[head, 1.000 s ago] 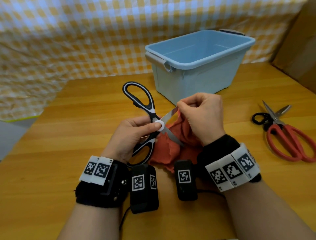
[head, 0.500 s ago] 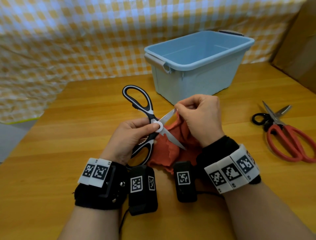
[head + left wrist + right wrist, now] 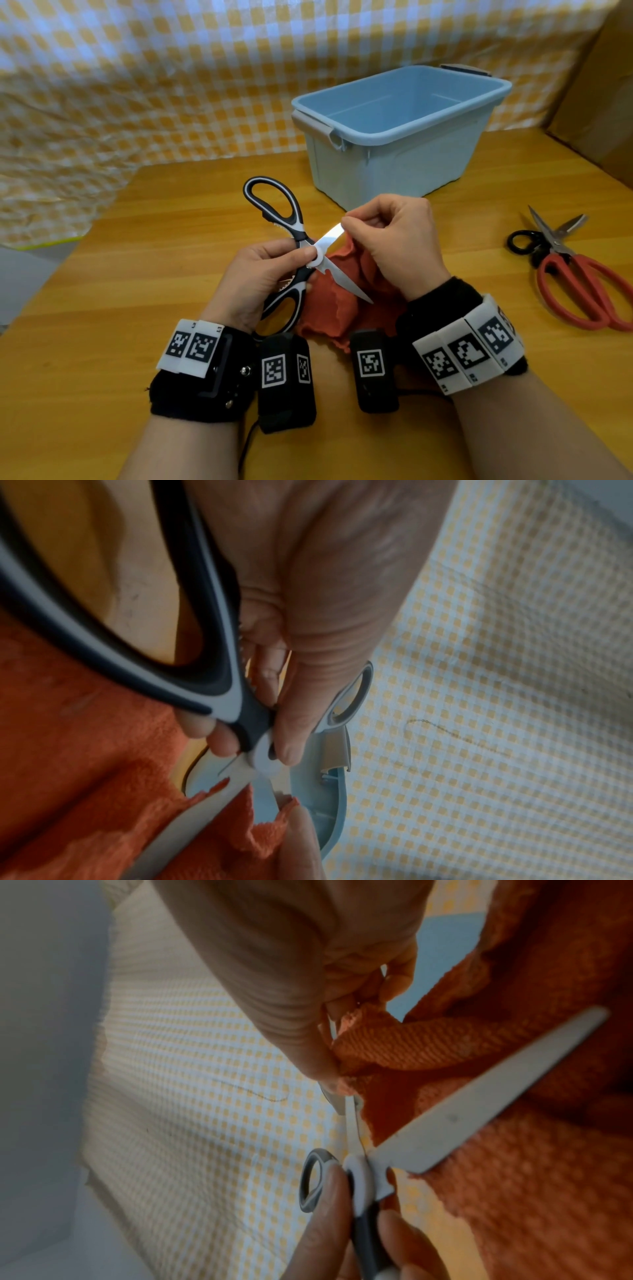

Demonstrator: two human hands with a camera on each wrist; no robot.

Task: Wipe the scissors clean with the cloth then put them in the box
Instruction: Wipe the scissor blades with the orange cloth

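Scissors (image 3: 297, 253), blades splayed: my left hand (image 3: 260, 274) grips the pivot; right hand (image 3: 394, 240) pinches cloth (image 3: 342, 301) round the upper blade; stroke tipward, off the edge.

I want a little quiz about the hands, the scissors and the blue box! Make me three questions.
1. True or false: the black-and-white-handled scissors are spread open.
2. Which hand pinches the orange terry cloth round a blade? A) left hand B) right hand
3. Fill in: the light blue plastic box has ____ showing inside it.

Key
1. True: the two blades point apart.
2. B: the right hand pinches the cloth on the upper blade, while the left hand grips the scissors near the pivot.
3. Nothing; the red-handled scissors lie on the wooden table, not in the box.
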